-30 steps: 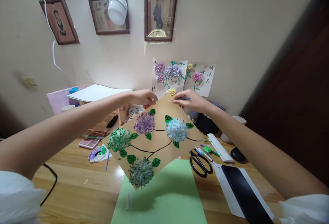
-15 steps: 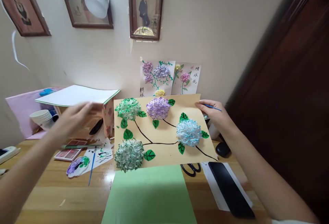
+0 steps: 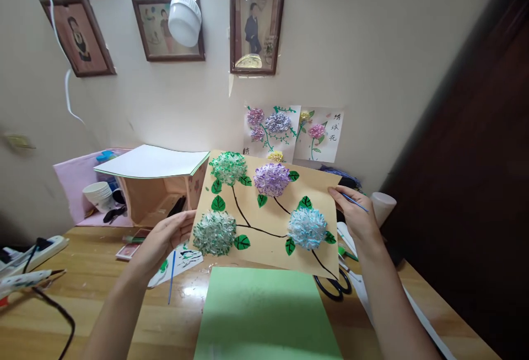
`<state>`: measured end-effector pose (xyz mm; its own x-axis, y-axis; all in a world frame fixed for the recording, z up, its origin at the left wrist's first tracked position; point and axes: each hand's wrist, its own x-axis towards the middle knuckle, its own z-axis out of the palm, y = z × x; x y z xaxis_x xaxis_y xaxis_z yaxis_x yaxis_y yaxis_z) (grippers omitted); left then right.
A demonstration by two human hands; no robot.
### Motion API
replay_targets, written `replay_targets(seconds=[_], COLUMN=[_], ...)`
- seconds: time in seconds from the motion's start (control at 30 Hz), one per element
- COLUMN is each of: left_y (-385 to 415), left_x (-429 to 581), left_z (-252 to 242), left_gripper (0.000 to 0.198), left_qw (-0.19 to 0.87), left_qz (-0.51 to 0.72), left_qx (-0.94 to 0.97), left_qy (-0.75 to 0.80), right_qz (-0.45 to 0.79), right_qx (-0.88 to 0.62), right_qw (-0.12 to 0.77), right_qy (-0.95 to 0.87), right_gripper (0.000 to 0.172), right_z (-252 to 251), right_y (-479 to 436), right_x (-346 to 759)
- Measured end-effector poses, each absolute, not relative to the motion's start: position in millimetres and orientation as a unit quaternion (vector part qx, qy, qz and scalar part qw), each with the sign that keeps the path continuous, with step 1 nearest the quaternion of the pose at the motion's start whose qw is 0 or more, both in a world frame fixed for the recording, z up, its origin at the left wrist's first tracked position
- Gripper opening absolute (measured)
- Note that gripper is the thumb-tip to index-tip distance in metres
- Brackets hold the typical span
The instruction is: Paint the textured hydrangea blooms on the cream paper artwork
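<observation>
A tan sheet of card with a raised flower picture (image 3: 264, 250) is held up, tilted, above the desk. It bears puffy green, purple and blue flower heads, painted leaves and dark stems. My left hand (image 3: 167, 236) is at its left edge, fingertips partly hidden behind the card. At the upper right corner, my right hand (image 3: 356, 219) pinches the card between thumb and fingers. That same hand also keeps a thin blue paintbrush (image 3: 354, 202). Below lies a green sheet (image 3: 264, 316), its far end near the card's lower edge.
Black-handled scissors (image 3: 333, 289) lie right of the green sheet. Another blue brush (image 3: 172, 277) and a paint-marked paper (image 3: 190, 258) are at left. Further left are a glue gun (image 3: 25, 281) and power strip (image 3: 52, 247). A box (image 3: 144, 200) and stacked cups (image 3: 98, 194) stand behind.
My left hand has come down from above the box to the card's left edge. The card has tilted, its right side lower. The view has shifted left and up.
</observation>
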<state>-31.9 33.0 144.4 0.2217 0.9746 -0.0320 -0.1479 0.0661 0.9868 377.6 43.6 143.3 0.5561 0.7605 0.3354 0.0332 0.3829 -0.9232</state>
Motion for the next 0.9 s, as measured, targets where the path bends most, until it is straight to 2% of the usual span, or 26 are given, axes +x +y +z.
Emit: replay_targets(seconds=[0.3, 0.53, 0.73, 0.9], left_y=[32, 27, 20, 9], left_x=[-34, -24, -24, -21], left_z=[129, 125, 88, 48], left_gripper=[0.039, 0.044, 0.043, 0.042], left_qw=[0.567, 0.537, 0.549, 0.575], left_qz=[0.417, 0.384, 0.366, 0.345], left_qx=[0.546, 0.579, 0.551, 0.509], left_qy=[0.454, 0.478, 0.511, 0.539], right_qz=[0.197, 0.161, 0.039, 0.012], right_qx=[-0.539, -0.566, -0.59, -0.584], right_qw=[0.67, 0.627, 0.484, 0.378], right_qy=[-0.471, -0.51, -0.646, -0.718], right_gripper=[0.033, 0.031, 0.034, 0.031], right_z=[148, 140, 114, 85], right_y=[49, 43, 26, 16], right_x=[377, 378, 374, 373])
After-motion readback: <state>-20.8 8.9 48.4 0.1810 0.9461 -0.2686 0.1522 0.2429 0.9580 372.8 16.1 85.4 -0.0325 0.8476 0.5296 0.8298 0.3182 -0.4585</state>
